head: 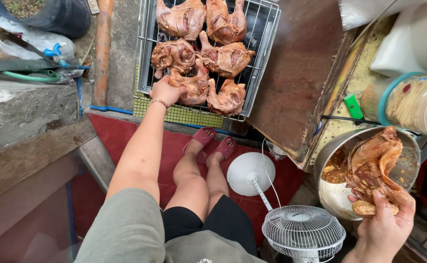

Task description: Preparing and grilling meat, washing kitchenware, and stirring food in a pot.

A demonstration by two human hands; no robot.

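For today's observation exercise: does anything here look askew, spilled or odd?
Little stands out. The wooden board beside the grill rack has a worn, chipped edge. The marinated chicken in the right hand dangles over the metal bowl.

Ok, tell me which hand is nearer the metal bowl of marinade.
Right. The right hand holds a marinated chicken piece just over the metal bowl. The left hand is far off, on the chicken on the grill rack.

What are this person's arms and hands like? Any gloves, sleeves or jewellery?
No gloves: both hands are bare. The left hand has a thin beaded bracelet at the wrist, and a loose grey-green short sleeve covers the upper arm. The right hand shows no ring or bracelet, and its arm is out of view.
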